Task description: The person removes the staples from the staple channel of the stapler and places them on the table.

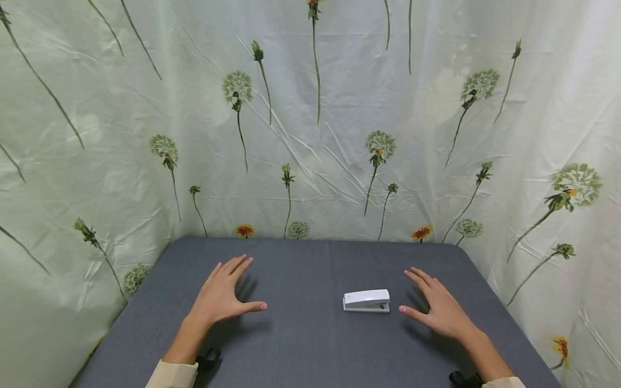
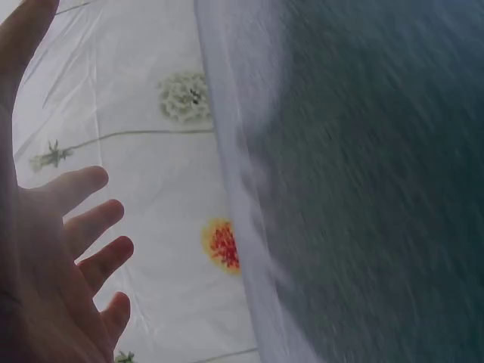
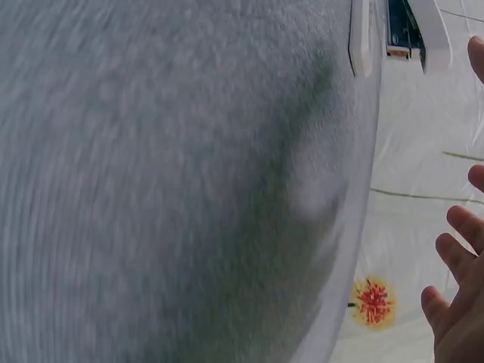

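A white stapler (image 1: 366,300) lies on the grey-blue table, right of the middle, its long side running left to right. Just to its right is my right hand (image 1: 439,308), apart from it, with fingers extended and thumb toward the stapler. My left hand (image 1: 223,293) is over the left part of the table, fingers spread and thumb pointing right, holding nothing. In the right wrist view one end of the stapler (image 3: 361,38) shows at the top, and my fingertips (image 3: 457,257) at the right edge. The left wrist view has only my left hand (image 2: 60,257), with no object in it.
The table (image 1: 301,345) has a plain cloth surface and ends at a straight far edge. Behind it and at both sides hangs a pale curtain (image 1: 320,161) printed with dandelions. A black strap (image 1: 208,360) is at my left wrist, another black band (image 1: 463,380) at my right.
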{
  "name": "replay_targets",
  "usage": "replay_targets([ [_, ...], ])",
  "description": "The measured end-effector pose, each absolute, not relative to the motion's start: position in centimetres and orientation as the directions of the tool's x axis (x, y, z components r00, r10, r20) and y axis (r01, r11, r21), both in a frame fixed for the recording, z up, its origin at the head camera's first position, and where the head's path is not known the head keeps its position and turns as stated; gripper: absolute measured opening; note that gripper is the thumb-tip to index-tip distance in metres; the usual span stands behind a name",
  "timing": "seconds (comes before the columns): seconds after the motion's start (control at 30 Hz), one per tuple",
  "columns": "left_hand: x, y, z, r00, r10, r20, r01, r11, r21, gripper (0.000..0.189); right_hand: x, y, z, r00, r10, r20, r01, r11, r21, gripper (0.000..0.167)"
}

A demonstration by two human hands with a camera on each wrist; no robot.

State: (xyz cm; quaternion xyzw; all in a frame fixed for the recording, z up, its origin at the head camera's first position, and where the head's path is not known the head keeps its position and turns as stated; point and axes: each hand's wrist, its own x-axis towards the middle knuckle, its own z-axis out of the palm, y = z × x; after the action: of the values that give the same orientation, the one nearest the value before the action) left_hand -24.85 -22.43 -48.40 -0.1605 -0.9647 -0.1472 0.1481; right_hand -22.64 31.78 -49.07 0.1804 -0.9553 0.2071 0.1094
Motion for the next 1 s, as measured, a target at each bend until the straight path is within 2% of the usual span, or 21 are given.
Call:
replay_targets([
  [0.23, -25.3, -20.4, -48.5, -0.902, 0.28, 0.327, 0.372, 0.889, 0.266, 0.12, -23.0, 30.5, -49.7, -0.911, -0.295, 0.286, -0.391, 0.839, -0.378, 0.083],
  [0.43, -25.8, -18.5, -48.7, -0.896, 0.293, 0.335, 0.394, 0.873, 0.288, 0.119, -23.2, 29.9, -50.5, -0.907, -0.306, 0.291, -0.41, 0.8, -0.438, 0.078],
  [0.67, -26.7, -15.9, -49.2, -0.9, 0.303, 0.315, 0.405, 0.849, 0.34, 0.117, -23.6, 29.0, -51.2, -0.895, -0.303, 0.327, -0.435, 0.753, -0.494, 0.082],
  [1.0, -27.5, -11.5, -49.0, -0.905, 0.327, 0.273, 0.413, 0.829, 0.378, 0.11, -24.3, 28.3, -51.8, -0.916, -0.246, 0.316, -0.395, 0.685, -0.612, 0.074],
])
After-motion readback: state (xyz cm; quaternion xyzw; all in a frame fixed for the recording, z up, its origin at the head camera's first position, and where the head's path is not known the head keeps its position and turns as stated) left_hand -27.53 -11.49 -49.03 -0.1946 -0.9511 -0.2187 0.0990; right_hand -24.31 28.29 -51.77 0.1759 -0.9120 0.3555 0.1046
